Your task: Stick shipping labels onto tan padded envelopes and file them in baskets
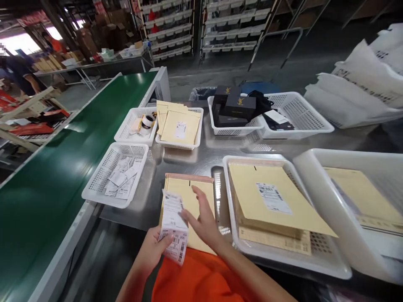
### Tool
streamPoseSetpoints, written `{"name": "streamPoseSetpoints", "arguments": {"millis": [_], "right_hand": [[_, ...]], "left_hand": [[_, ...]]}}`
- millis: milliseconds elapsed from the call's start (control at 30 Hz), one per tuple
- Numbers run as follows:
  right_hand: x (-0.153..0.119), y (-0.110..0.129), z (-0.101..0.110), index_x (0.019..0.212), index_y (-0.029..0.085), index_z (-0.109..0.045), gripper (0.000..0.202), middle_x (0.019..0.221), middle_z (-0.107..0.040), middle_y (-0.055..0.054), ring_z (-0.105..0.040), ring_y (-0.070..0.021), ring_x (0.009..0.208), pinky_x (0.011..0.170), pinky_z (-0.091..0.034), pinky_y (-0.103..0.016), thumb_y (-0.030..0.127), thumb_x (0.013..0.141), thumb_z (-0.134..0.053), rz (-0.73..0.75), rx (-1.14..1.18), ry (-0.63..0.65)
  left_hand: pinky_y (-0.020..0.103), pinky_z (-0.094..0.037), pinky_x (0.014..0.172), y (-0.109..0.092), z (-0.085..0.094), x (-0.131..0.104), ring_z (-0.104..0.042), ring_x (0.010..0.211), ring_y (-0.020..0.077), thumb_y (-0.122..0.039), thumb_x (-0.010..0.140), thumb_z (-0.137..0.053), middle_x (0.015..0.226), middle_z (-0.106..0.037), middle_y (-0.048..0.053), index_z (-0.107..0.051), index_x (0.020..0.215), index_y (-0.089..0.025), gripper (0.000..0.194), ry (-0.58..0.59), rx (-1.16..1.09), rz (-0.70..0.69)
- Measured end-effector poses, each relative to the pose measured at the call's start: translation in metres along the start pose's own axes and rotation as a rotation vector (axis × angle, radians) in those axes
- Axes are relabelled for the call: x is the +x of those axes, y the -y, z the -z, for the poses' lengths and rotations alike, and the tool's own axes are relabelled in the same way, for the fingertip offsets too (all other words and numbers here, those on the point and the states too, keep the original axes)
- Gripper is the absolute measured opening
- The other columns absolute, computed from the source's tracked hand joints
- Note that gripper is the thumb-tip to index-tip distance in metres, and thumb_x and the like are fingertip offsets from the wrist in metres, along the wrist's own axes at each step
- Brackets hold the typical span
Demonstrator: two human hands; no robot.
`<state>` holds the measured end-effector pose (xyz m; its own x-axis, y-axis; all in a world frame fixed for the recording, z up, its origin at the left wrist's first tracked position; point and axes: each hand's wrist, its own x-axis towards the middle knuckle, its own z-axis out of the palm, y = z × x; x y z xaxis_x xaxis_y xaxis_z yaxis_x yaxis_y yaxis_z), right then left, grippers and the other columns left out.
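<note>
My left hand (156,244) is closed around a folded strip of printed shipping labels (173,220), thumb on top. Beside the strip, my right hand (203,218) has its thumb and fingers apart. Its thumb tip is at the strip's right edge; whether it touches I cannot tell. Under both lies a stack of yellow padded envelopes (204,195) at the steel table's front edge, partly covered by hands and labels. To the right, a white basket (229,197) holds more envelopes, the top one (242,180) bearing a label.
Left stands a basket of label slips (94,184), then a green conveyor belt (78,130). Behind are a basket with tape rolls (122,130), one with envelopes (176,146), and baskets with black boxes (239,107). A large white bin (321,184) and white sacks (355,90) are right.
</note>
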<state>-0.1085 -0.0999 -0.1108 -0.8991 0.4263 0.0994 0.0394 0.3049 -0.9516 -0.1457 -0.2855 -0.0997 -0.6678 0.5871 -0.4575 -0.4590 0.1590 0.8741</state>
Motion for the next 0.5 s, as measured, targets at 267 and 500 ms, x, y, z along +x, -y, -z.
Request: {"name": "streamPoseSetpoints", "arguments": {"millis": [267,500], "right_hand": [[-0.034,0.014,0.009,0.112,0.018,-0.068,0.042,0.091,-0.071,-0.004,-0.063,-0.0173,0.079,0.071,-0.048,-0.026,0.048,0.093,-0.047,-0.033,0.329,0.676],[-0.016,-0.022,0.025,0.092,0.014,-0.070,0.054,0.086,-0.073,-0.012,-0.067,-0.0216,0.080,0.045,-0.040,-0.021,0.063,0.083,-0.050,-0.388,0.371,0.345]], "left_hand": [[0.022,-0.038,0.058,-0.007,-0.007,0.002,-0.051,0.060,0.0123,-0.047,0.072,-0.071,0.064,-0.063,0.003,-0.071,0.076,-0.009,0.038,0.196,0.104,0.058],[0.025,-0.043,0.060,-0.008,0.035,0.004,-0.057,0.060,0.0162,-0.052,0.063,-0.076,0.064,-0.068,0.005,-0.073,0.079,-0.010,0.045,0.267,0.179,0.237]]}}
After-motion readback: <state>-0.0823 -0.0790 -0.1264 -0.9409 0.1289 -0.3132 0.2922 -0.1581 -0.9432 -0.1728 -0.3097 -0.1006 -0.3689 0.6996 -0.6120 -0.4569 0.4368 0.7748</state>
